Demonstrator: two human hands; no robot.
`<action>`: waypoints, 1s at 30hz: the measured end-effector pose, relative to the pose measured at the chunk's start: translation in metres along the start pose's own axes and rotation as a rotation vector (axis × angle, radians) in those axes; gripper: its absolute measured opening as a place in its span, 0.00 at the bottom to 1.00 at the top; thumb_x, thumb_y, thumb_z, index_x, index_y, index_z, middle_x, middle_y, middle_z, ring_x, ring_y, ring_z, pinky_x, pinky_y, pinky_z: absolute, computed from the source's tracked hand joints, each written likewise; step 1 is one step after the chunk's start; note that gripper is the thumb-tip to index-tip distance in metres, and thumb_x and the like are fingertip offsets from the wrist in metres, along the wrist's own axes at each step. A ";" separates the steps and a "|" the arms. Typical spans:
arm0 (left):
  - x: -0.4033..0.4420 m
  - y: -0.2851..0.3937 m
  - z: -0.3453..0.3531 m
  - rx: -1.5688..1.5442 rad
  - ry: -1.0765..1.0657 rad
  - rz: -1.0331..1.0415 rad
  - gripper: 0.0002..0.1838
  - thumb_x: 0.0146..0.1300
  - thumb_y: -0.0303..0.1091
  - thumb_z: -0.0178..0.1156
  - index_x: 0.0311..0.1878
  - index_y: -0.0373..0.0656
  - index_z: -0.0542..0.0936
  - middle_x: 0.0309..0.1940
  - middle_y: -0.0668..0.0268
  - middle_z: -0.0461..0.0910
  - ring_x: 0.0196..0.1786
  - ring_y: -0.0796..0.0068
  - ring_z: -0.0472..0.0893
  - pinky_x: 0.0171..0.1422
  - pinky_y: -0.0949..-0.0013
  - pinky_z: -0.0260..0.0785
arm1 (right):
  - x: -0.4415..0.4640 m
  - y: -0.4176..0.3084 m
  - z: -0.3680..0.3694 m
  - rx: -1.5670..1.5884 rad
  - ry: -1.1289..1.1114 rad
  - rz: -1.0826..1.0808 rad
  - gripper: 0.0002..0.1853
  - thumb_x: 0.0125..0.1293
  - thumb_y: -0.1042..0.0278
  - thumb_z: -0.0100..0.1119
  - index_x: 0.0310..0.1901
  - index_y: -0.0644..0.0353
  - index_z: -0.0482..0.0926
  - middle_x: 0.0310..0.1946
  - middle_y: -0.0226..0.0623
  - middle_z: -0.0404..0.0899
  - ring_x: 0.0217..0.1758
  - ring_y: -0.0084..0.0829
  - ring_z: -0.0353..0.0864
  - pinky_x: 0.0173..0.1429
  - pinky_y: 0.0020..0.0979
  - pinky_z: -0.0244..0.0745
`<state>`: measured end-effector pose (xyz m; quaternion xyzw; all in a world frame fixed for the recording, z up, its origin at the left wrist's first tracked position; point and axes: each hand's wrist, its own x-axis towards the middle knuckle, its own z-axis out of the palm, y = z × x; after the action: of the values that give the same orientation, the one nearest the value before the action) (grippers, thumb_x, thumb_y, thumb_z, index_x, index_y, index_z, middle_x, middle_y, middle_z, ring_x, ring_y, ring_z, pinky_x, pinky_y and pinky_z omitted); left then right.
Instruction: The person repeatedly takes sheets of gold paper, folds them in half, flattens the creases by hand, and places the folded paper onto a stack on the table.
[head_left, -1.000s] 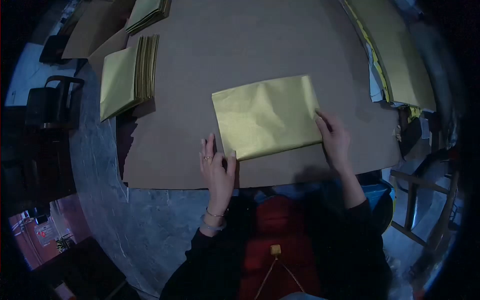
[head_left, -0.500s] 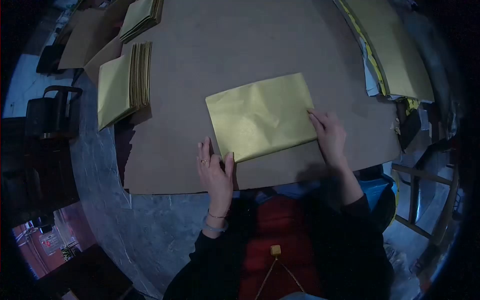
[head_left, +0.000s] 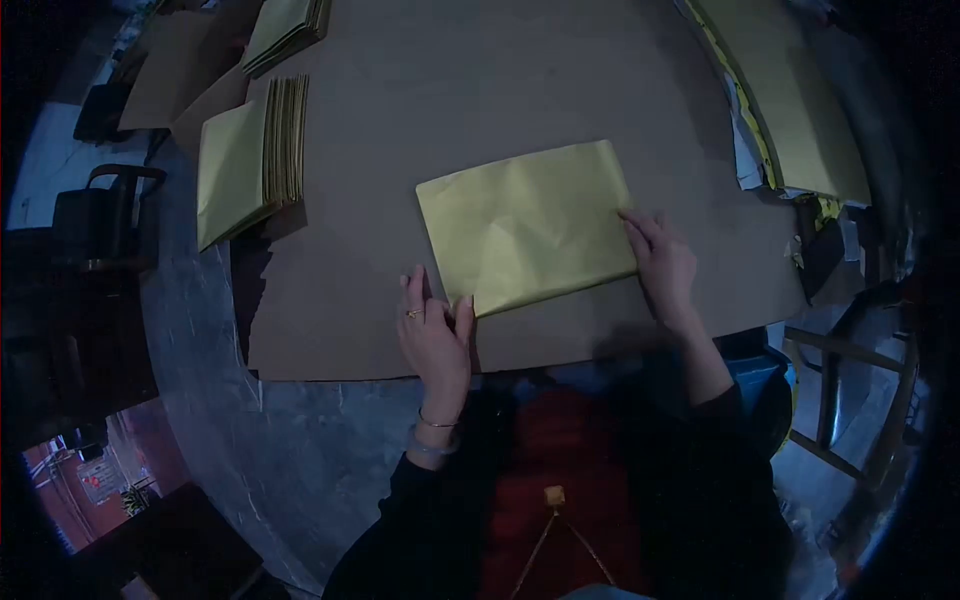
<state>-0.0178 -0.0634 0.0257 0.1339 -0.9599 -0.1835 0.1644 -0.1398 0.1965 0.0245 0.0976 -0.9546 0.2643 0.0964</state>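
One gold sheet (head_left: 530, 230) | between left hand (head_left: 434, 335), right hand (head_left: 665, 270) | touching both

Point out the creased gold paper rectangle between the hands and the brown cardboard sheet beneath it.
Creased gold paper rectangle (head_left: 530, 228): head view, middle of its upper face.
Brown cardboard sheet (head_left: 510, 95): head view, bare surface beyond the paper.
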 end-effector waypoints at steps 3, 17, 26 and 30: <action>0.000 0.000 0.000 -0.015 -0.006 -0.005 0.17 0.60 0.38 0.64 0.26 0.38 0.70 0.64 0.49 0.67 0.67 0.44 0.65 0.68 0.45 0.57 | 0.002 -0.001 -0.001 -0.035 -0.012 -0.007 0.10 0.67 0.60 0.54 0.48 0.45 0.82 0.33 0.36 0.76 0.32 0.39 0.80 0.33 0.38 0.75; 0.023 0.001 -0.001 -0.113 -0.301 0.464 0.17 0.63 0.29 0.54 0.56 0.42 0.73 0.64 0.64 0.68 0.64 0.60 0.71 0.64 0.53 0.66 | 0.004 -0.010 -0.005 -0.091 -0.170 0.135 0.13 0.70 0.57 0.49 0.51 0.44 0.78 0.44 0.36 0.78 0.43 0.42 0.81 0.45 0.39 0.76; 0.016 0.031 0.015 0.106 -0.144 0.365 0.26 0.62 0.43 0.57 0.63 0.47 0.72 0.54 0.61 0.70 0.51 0.59 0.72 0.55 0.57 0.66 | 0.003 -0.014 -0.003 -0.204 -0.219 0.145 0.12 0.72 0.57 0.46 0.52 0.44 0.76 0.44 0.36 0.75 0.40 0.43 0.80 0.41 0.42 0.76; 0.014 0.030 0.017 0.024 -0.170 0.341 0.27 0.61 0.39 0.58 0.63 0.41 0.70 0.56 0.57 0.67 0.58 0.55 0.69 0.60 0.54 0.64 | 0.000 -0.010 0.005 -0.319 -0.136 0.017 0.13 0.70 0.60 0.47 0.55 0.42 0.73 0.37 0.37 0.70 0.36 0.39 0.79 0.33 0.39 0.77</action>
<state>-0.0426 -0.0353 0.0261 -0.0445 -0.9813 -0.1521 0.1096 -0.1378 0.1858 0.0248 0.0907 -0.9896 0.1032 0.0438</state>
